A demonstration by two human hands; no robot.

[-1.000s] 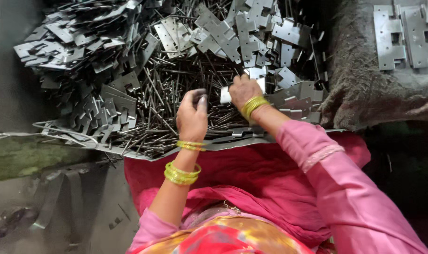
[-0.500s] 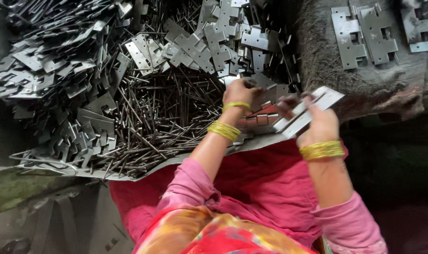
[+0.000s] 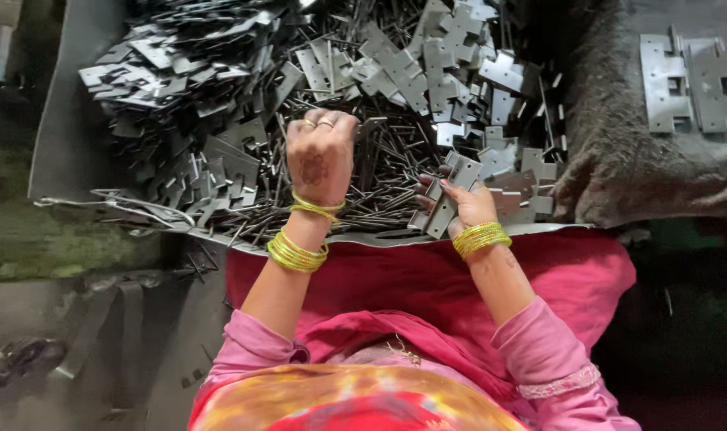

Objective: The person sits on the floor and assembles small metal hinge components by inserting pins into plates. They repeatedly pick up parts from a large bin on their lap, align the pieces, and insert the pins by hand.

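My left hand (image 3: 321,156) is curled, palm down, over a heap of thin metal pins (image 3: 363,187) in the middle of a metal tray; its fingers seem to pinch pins, but what is inside is hidden. My right hand (image 3: 467,203) grips a small stack of flat grey hinge plates (image 3: 447,195) at the tray's near edge. Both wrists carry yellow-green bangles. Piles of loose hinge plates (image 3: 188,96) lie to the left and at the back of the tray.
The metal tray (image 3: 60,120) rests in front of a pink cloth on my lap (image 3: 427,279). To the right lies a dark grey sack (image 3: 643,175) with finished hinges (image 3: 691,80) on it. Ground and debris show at the left.
My left hand has moved left from the plates onto the pin heap. My right hand, still holding the hinge plates, has come in from the right toward the tray's near edge.
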